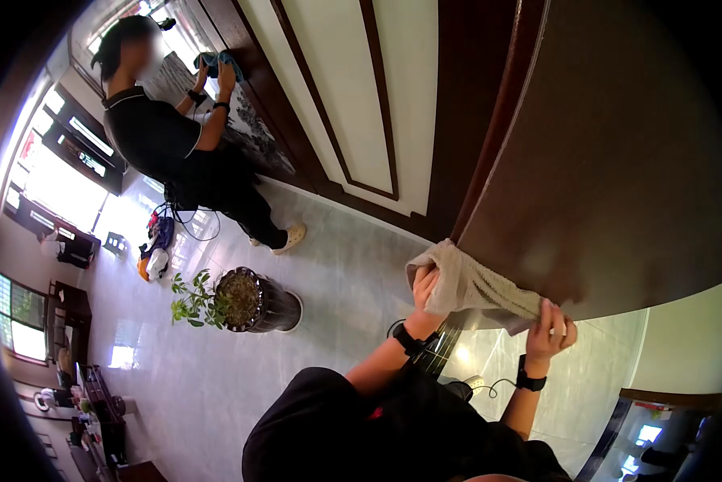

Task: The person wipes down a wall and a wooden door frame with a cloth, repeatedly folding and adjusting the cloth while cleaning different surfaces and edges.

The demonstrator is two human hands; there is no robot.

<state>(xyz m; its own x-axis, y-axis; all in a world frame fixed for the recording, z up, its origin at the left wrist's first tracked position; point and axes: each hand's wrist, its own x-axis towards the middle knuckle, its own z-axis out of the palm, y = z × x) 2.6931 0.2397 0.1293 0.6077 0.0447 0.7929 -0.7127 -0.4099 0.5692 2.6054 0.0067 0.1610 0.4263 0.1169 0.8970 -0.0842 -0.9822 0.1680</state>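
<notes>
A light beige cloth (481,285) is stretched between my two hands along the lower edge of a large dark brown panel (602,177). My left hand (427,293) is at the cloth's left end, partly covered by its folds, with the fingers wrapped in it. At the cloth's right end, my right hand (551,331) pinches its corner beside the panel's edge. Each wrist wears a black band.
A potted plant (285,309) stands on the grey tiled floor (208,386). At the upper left, a person (156,132) holds a blue cloth (219,64) against a dark-framed wall. Clothes (159,245) lie on the floor behind them. Dark furniture (104,410) stands at the lower left.
</notes>
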